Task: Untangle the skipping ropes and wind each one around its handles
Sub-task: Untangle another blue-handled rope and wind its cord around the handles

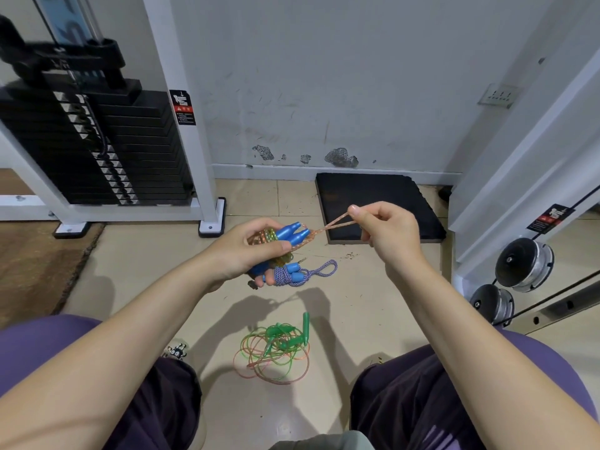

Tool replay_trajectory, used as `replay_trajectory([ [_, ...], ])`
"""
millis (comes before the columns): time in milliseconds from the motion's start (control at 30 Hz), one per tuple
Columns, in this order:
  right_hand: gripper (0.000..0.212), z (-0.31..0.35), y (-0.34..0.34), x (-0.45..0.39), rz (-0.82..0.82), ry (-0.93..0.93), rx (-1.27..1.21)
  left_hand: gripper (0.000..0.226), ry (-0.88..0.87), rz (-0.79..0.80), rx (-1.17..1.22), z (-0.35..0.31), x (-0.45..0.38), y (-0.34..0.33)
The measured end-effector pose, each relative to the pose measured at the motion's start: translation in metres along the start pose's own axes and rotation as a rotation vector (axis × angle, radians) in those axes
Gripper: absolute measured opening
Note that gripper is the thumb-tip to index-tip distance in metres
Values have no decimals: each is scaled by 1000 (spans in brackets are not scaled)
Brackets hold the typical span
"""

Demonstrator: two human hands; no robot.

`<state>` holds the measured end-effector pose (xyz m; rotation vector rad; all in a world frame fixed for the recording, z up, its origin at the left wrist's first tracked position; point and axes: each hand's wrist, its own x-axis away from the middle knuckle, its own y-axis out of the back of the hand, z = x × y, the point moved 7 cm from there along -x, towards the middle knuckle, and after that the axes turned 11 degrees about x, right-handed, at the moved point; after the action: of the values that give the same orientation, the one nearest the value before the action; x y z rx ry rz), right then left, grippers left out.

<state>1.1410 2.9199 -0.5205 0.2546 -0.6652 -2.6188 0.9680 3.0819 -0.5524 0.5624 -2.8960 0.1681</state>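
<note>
Left hand (246,251) clamps blue handles (290,233) at frame centre | right hand (386,232) pinches orange rope loop (334,224) taut | rope looks light, limp, slippery: best gripped near handles | green rope (276,349) tangled on floor, lower centre

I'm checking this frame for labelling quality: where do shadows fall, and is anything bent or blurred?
Head view: arm shadows fall on the floor tiles above the green rope; wide-angle distortion slants the white machine posts; the weight stack at the left edge looks soft.
</note>
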Motion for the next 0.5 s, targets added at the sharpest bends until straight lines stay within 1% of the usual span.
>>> replay_trajectory([
  [133,20,24,1,-10,36,120,65,36,20,-97,32,-2,-10,20],
  [200,21,27,-8,-26,49,137,99,37,8,-157,-27,-3,-26,29],
  [267,23,21,-20,-48,36,126,112,34,-43,-242,-95,-4,-46,40],
  [333,25,4,-38,-70,20,101,102,32,-134,-339,-174,-2,-68,52],
  [400,29,-26,-62,-89,11,55,83,36,-202,-427,-333,13,-91,61],
  [467,32,-70,-91,-101,19,-21,89,39,-184,-485,-438,49,-115,67],
  [500,33,-96,-107,-105,40,-70,97,39,-130,-495,-442,77,-129,71],
])
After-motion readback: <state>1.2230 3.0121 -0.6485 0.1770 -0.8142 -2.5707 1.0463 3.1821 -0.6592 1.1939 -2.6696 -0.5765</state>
